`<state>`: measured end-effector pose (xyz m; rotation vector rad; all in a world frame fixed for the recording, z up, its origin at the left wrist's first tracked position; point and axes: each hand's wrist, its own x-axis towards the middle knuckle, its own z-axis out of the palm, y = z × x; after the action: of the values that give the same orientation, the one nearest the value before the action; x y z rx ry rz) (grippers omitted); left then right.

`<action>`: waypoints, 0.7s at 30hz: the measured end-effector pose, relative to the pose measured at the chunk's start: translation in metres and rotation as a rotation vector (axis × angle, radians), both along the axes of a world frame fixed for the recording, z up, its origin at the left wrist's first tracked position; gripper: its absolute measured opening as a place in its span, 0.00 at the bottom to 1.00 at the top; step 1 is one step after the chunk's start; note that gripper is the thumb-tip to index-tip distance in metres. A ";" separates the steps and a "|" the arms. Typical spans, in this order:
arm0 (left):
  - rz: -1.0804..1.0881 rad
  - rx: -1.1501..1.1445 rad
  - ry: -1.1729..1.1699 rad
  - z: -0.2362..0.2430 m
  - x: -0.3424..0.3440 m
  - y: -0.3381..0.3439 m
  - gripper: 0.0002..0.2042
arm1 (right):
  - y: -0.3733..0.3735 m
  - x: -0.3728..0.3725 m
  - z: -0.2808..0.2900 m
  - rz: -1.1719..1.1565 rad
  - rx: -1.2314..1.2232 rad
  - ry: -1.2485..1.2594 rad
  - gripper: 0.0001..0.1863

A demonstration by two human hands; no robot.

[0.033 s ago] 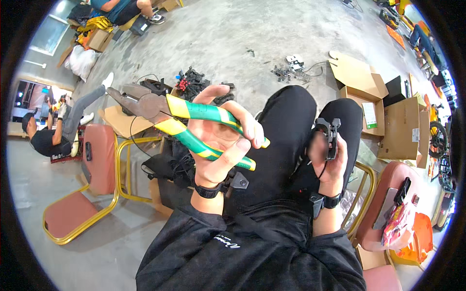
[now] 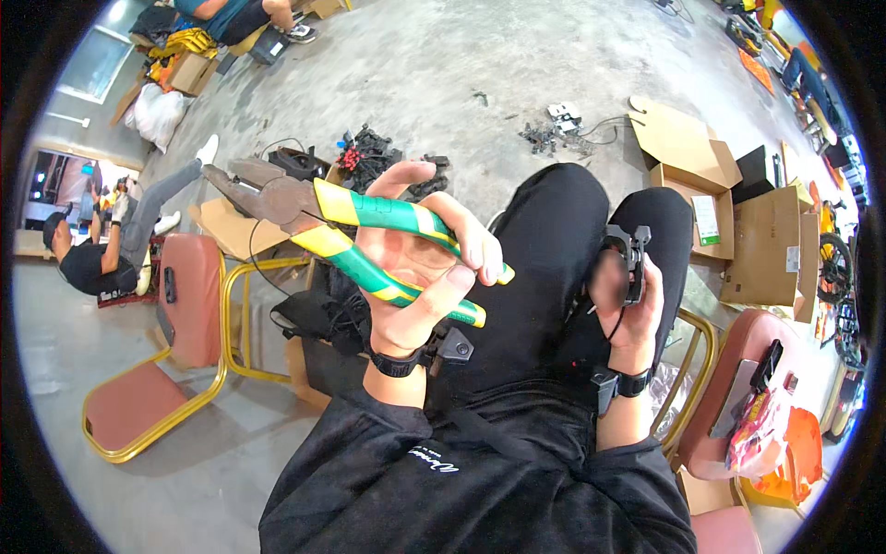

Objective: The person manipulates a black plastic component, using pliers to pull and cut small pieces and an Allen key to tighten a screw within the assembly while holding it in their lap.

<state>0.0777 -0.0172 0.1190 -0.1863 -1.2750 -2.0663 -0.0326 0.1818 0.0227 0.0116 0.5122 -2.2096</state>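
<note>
My left hand [image 2: 401, 251] grips a pair of pliers [image 2: 346, 259] by its green and yellow handles, with the grey jaws pointing up and left. At my right thigh, my right hand [image 2: 632, 314] is closed around a black clamp-like device [image 2: 635, 263]; part of it is blurred. Both wrists wear black straps with small grey housings. My black-clad legs [image 2: 544, 231] lie beneath and between the hands.
Pink chairs with gold frames [image 2: 185, 305] flank me. Black parts and cables [image 2: 378, 152] lie on the concrete floor [image 2: 508, 65], with open cardboard boxes [image 2: 757, 249] at right. Another person [image 2: 97, 268] works at far left; others sit at the top edges.
The background and my legs have shifted very slightly in the view. My hands, the pliers and the black device look the same.
</note>
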 end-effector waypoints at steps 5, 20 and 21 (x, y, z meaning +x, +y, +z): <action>0.042 -0.012 -0.017 -0.004 0.007 -0.013 0.36 | 0.001 -0.002 -0.007 -0.021 0.031 -0.013 0.14; 0.040 -0.025 -0.053 -0.033 0.037 -0.063 0.41 | 0.000 -0.006 -0.016 -0.046 0.083 0.034 0.16; 0.013 0.001 -0.043 -0.032 0.037 -0.062 0.41 | 0.001 -0.007 -0.016 -0.044 0.085 0.037 0.16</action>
<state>0.1150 -0.0796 0.0872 -0.1333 -1.2975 -2.0700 -0.0396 0.1829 0.0063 0.0279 0.6319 -2.2326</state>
